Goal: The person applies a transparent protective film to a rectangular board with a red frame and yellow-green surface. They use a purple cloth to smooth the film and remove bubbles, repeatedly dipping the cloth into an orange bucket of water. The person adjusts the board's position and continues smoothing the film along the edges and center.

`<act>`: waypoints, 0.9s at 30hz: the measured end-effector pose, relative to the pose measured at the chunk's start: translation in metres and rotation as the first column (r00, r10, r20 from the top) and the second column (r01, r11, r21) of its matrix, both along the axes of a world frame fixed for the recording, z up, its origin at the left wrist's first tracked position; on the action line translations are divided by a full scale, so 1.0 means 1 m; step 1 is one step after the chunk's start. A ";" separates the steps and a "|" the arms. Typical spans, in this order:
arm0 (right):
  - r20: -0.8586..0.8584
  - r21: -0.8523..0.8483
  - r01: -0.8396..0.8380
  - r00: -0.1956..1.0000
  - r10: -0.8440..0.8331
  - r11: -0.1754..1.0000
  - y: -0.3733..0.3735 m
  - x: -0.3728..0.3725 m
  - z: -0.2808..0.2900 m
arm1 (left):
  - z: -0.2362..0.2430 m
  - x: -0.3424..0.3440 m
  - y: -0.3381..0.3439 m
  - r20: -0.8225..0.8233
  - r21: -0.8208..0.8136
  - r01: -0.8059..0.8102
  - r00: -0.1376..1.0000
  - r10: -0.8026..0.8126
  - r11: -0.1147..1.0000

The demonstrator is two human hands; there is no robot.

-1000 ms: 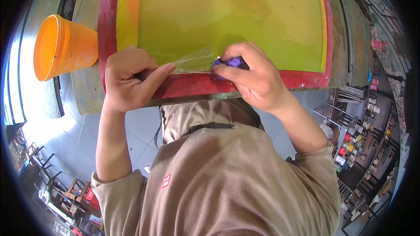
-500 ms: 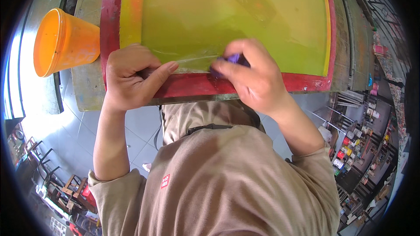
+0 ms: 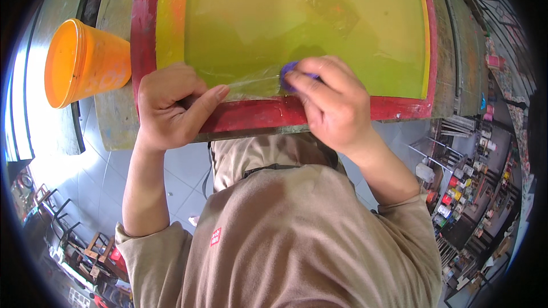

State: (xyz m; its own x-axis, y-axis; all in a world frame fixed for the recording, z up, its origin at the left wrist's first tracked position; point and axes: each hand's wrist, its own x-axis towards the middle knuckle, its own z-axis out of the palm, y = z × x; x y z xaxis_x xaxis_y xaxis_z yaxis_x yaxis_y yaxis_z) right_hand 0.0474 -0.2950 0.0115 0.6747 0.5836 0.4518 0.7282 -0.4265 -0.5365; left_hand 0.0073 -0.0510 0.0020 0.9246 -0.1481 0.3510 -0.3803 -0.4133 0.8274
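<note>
A screen-printing frame (image 3: 260, 113) with red sides and yellow-green mesh (image 3: 257, 28) lies before me. At its near left corner, my left hand (image 3: 174, 102) has curled fingers and its thumb pressed inward. From beside that thumb a wrinkled strip of clear tape (image 3: 255, 87) runs rightward, low over the mesh's near edge. My right hand (image 3: 337, 100) grips a small purple roll (image 3: 290, 76) at the strip's other end, just above the near red side. The fingers partly cover the roll. A rectangular clear patch (image 3: 334, 8) sits farther back on the mesh.
An orange bucket (image 3: 85, 63) lies tilted left of the frame on the worn table (image 3: 111, 120). Grey floor tiles (image 3: 177, 174) show below. Shelves with several paint containers (image 3: 451, 194) stand at the right, and wooden stools (image 3: 97, 251) at the lower left.
My right hand has turned a little and the purple roll sits flatter against the mesh. My left hand has stayed almost in place, with the tape strip still between the hands.
</note>
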 end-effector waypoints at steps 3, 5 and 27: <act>0.046 0.044 0.056 0.997 -0.058 0.997 0.003 0.001 0.002 | -0.001 0.000 -0.001 0.002 -0.048 -0.013 1.000 0.014 0.999; 0.097 0.080 0.121 0.987 -0.128 0.989 0.004 0.003 -0.001 | -0.002 -0.001 -0.002 0.004 -0.067 -0.023 1.000 0.023 0.997; -0.070 -0.099 0.217 0.972 -0.225 0.971 -0.001 -0.005 0.012 | -0.002 -0.001 -0.007 0.013 -0.099 -0.038 0.999 0.039 0.994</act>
